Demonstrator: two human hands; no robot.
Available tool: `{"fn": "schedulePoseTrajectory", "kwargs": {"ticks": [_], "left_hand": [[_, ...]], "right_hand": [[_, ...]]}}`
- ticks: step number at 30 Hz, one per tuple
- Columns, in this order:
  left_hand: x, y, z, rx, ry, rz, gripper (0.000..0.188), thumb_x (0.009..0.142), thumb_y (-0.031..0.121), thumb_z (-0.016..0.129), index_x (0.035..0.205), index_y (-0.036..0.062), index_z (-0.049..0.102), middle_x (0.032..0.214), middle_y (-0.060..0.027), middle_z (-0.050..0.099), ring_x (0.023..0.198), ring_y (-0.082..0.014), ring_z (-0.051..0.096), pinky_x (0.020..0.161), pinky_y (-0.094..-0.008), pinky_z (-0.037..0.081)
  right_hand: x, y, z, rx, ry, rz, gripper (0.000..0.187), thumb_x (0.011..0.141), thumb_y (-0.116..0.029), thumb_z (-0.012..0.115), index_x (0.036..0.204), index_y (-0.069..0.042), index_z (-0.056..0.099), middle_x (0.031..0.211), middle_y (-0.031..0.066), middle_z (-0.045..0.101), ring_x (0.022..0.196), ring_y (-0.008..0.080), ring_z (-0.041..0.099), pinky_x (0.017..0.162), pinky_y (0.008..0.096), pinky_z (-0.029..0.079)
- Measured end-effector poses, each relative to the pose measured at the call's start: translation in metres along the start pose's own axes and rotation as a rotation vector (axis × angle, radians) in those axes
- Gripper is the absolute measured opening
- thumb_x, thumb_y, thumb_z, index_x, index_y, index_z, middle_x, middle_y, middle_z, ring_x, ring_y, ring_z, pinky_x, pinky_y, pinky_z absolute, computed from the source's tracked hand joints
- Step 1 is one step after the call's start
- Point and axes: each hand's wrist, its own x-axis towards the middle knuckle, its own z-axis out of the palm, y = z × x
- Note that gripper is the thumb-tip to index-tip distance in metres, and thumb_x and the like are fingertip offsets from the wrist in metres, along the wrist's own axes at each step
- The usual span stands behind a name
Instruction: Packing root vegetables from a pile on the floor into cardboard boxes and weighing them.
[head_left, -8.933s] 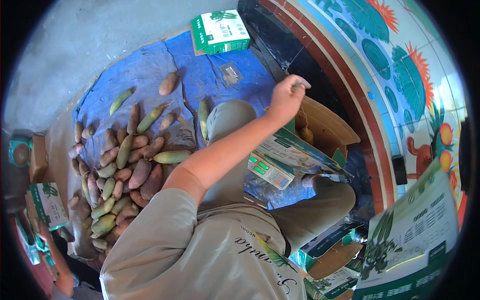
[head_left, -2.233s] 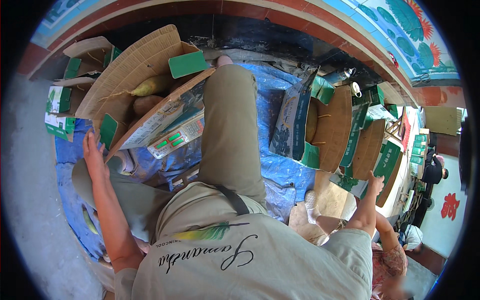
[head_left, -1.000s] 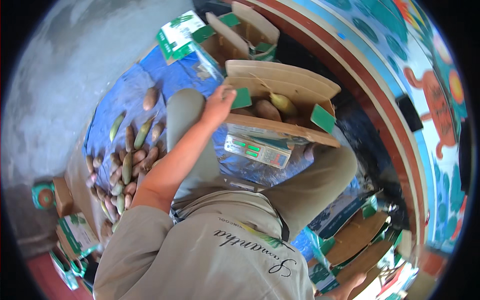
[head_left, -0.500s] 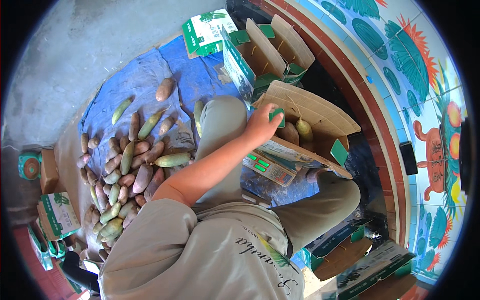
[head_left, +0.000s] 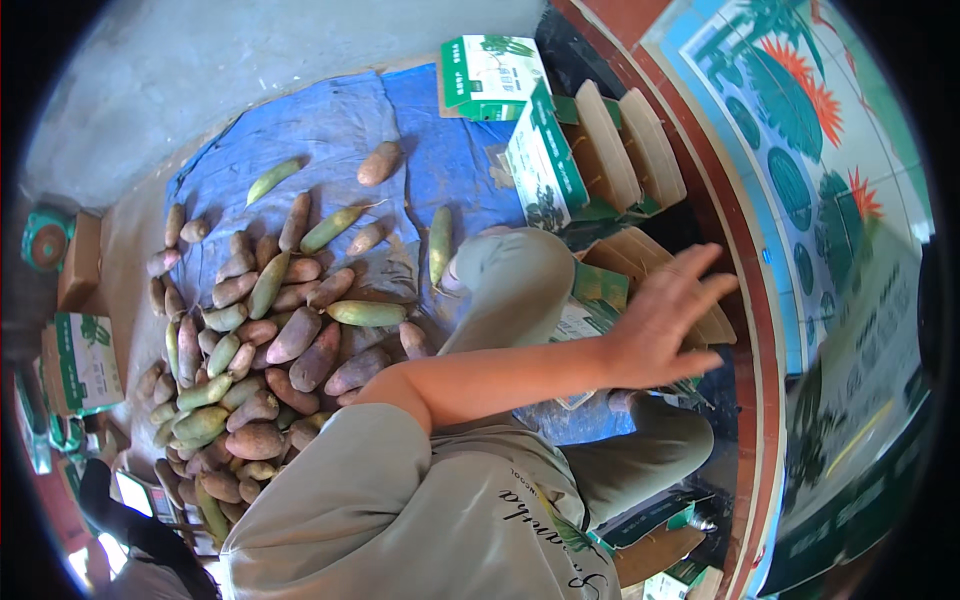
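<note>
My left hand (head_left: 668,322) reaches across to the right with its fingers spread, holding nothing I can see. It hovers over an open carton with brown flaps (head_left: 640,252) and a green inner flap (head_left: 602,290), and hides most of it. What lies inside the carton does not show. My right hand is out of view. Close at the right rim looms a large, blurred green-and-white carton (head_left: 850,450); what holds it is not visible.
A pile of reddish-brown root vegetables (head_left: 292,335) and green radishes (head_left: 367,314) spreads over a blue tarp (head_left: 300,125) on the left. Open cartons (head_left: 548,160) line the tiled wall, with a closed carton (head_left: 492,76) behind. Another open carton (head_left: 650,555) stands at lower right.
My left hand has let go of the carton's green flap and moved right, fingers spreading. The blurred carton has come into view at the right. The view has shifted, and the scale's display is now hidden.
</note>
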Motion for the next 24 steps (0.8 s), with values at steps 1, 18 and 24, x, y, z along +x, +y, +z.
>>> {"fn": "schedulePoseTrajectory", "kwargs": {"ticks": [1, 18, 24], "left_hand": [[0.01, 0.007, -0.003, 0.013, 0.016, 0.001, 0.073, 0.078, 0.044, 0.063, 0.136, 0.0103, 0.035, 0.142, -0.0234, 0.024, 0.13, -0.0414, 0.026, 0.105, -0.0498, 0.024], [0.024, -0.046, -0.207, 0.842, 0.451, -0.131, 0.108, 0.056, 0.022, 0.082, 0.141, 0.0051, 0.017, 0.144, -0.0276, 0.01, 0.132, -0.0452, 0.018, 0.106, -0.049, 0.025], [-0.039, -0.105, -0.259, 0.916, 0.417, -0.391, 0.094, 0.066, 0.019, 0.076, 0.14, 0.0027, 0.021, 0.139, -0.027, 0.027, 0.127, -0.042, 0.031, 0.103, -0.0439, 0.031]], "right_hand": [[0.009, -0.025, 0.012, 0.027, -0.019, -0.04, 0.032, 0.085, -0.02, 0.052, 0.106, 0.002, 0.061, 0.096, 0.017, 0.065, 0.08, 0.0273, 0.063, 0.068, 0.0401, 0.049], [0.081, -0.383, 0.235, 0.462, -0.339, -0.543, 0.033, 0.085, -0.021, 0.055, 0.108, 0.002, 0.06, 0.095, 0.0143, 0.066, 0.078, 0.0232, 0.063, 0.067, 0.0379, 0.049], [0.043, -0.414, 0.374, 0.711, -0.584, -0.443, 0.028, 0.081, -0.012, 0.062, 0.106, 0.002, 0.059, 0.091, 0.0094, 0.065, 0.081, 0.0152, 0.059, 0.074, 0.0304, 0.046]]}}
